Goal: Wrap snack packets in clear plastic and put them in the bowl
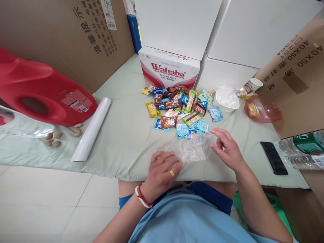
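Note:
A crumpled clear plastic bag lies flat near the front of the table between my hands. My left hand, with a ring and a bracelet on it, rests palm down at the bag's left edge, its fingers slightly bent and nothing visibly gripped. At the bag's right side is my right hand, thumb and fingers apart, fingertips close to the film; whether they touch it I cannot tell. Just behind the bag, light blue snack packets border a pile of wrapped snacks in brown, yellow, blue and green wrappers.
Behind the pile stands a Wahaha carton. To its right are a white bowl lined with plastic, a reddish clear bowl and a phone. Leftward lie a white roll, a red jug and several brown nuts.

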The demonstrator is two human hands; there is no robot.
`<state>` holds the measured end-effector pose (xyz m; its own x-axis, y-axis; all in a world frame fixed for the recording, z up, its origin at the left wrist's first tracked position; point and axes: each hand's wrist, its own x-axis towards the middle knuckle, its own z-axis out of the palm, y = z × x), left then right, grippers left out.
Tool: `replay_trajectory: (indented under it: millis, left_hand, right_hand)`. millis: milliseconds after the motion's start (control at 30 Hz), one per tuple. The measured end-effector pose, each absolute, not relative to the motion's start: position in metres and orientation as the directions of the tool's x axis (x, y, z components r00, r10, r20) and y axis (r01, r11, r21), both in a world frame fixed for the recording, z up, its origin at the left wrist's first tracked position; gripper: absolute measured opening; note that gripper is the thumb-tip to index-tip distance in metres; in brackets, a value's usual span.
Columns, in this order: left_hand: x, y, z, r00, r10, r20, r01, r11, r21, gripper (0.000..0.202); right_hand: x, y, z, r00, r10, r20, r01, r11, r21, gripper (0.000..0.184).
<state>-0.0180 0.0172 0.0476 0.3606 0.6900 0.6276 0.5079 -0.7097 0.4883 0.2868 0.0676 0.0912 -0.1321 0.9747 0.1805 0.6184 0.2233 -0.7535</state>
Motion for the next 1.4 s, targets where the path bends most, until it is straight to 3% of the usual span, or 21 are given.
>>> replay_trajectory:
  millis: [67, 133, 233, 333, 400, 500, 600, 667, 767, 900, 1033, 1133, 1200, 1267, 1333, 1400]
  left_hand:
    - [-0.006, 0.007, 0.047, 0.519, 0.610, 0.598, 0.452, -0.790, 0.414, 0.027]
    - [0.004, -0.001, 0.043, 0.629, 0.566, 0.533, 0.412, -0.824, 0.389, 0.025]
    - [0.008, -0.009, 0.035, 0.711, 0.558, 0.428, 0.356, -0.810, 0.465, 0.020]
    - [-0.001, -0.010, 0.029, 0.638, 0.669, 0.381, 0.315, -0.678, 0.664, 0.028]
    - [-0.005, -0.006, 0.025, 0.459, 0.820, 0.341, 0.367, -0.525, 0.768, 0.031]
    - [0.003, 0.012, 0.018, 0.122, 0.966, 0.228, 0.624, -0.254, 0.739, 0.025]
    - [0.017, 0.036, 0.012, 0.102, 0.986, 0.136, 0.814, -0.161, 0.558, 0.031]
    - [0.022, 0.049, 0.009, 0.195, 0.976, 0.101, 0.830, -0.219, 0.513, 0.016]
    - [0.016, 0.059, 0.008, 0.175, 0.967, 0.183, 0.749, -0.252, 0.613, 0.021]
    - [-0.007, 0.052, 0.018, -0.064, 0.958, 0.281, 0.557, -0.200, 0.806, 0.025]
    - [-0.028, 0.029, 0.025, -0.248, 0.959, 0.140, 0.540, 0.017, 0.841, 0.030]
    - [-0.036, 0.011, 0.020, -0.230, 0.973, 0.024, 0.587, 0.119, 0.801, 0.031]
    - [-0.035, 0.003, 0.016, -0.198, 0.980, -0.012, 0.609, 0.133, 0.782, 0.030]
    - [-0.030, -0.001, 0.015, -0.189, 0.982, -0.016, 0.614, 0.130, 0.778, 0.030]
    - [-0.023, -0.001, 0.018, -0.181, 0.984, -0.001, 0.600, 0.111, 0.792, 0.032]
    - [-0.018, 0.000, 0.021, -0.174, 0.985, 0.013, 0.571, 0.090, 0.816, 0.035]
  right_hand:
    - [0.266, 0.067, 0.100, -0.450, 0.884, 0.123, 0.523, 0.373, -0.766, 0.051]
    - [0.247, 0.067, 0.098, -0.679, 0.732, 0.067, 0.435, 0.473, -0.766, 0.036]
    - [0.233, 0.066, 0.084, -0.794, 0.608, 0.020, 0.414, 0.564, -0.715, 0.028]
    - [0.242, 0.057, 0.073, -0.742, 0.668, 0.059, 0.457, 0.568, -0.684, 0.031]
    - [0.253, 0.047, 0.072, -0.688, 0.718, 0.103, 0.457, 0.540, -0.706, 0.032]
    - [0.266, 0.031, 0.073, -0.614, 0.776, 0.145, 0.446, 0.492, -0.748, 0.032]
    - [0.273, 0.015, 0.075, -0.544, 0.820, 0.177, 0.460, 0.468, -0.755, 0.029]
    - [0.279, 0.006, 0.079, -0.509, 0.840, 0.188, 0.483, 0.460, -0.745, 0.028]
    - [0.296, -0.008, 0.085, -0.451, 0.866, 0.214, 0.526, 0.451, -0.721, 0.028]
    - [0.321, -0.024, 0.077, -0.351, 0.892, 0.285, 0.604, 0.448, -0.659, 0.030]
    - [0.337, -0.032, 0.053, -0.339, 0.920, 0.195, 0.692, 0.384, -0.611, 0.031]
    - [0.343, -0.030, 0.047, -0.303, 0.950, 0.069, 0.722, 0.276, -0.634, 0.029]
    - [0.339, -0.023, 0.051, -0.182, 0.983, 0.021, 0.705, 0.145, -0.694, 0.027]
    - [0.327, -0.010, 0.057, -0.099, 0.995, -0.025, 0.634, 0.044, -0.772, 0.044]
    - [0.309, 0.007, 0.059, -0.097, 0.993, -0.073, 0.545, -0.008, -0.838, 0.077]
    - [0.289, 0.027, 0.055, -0.089, 0.989, -0.116, 0.440, -0.065, -0.896, 0.083]
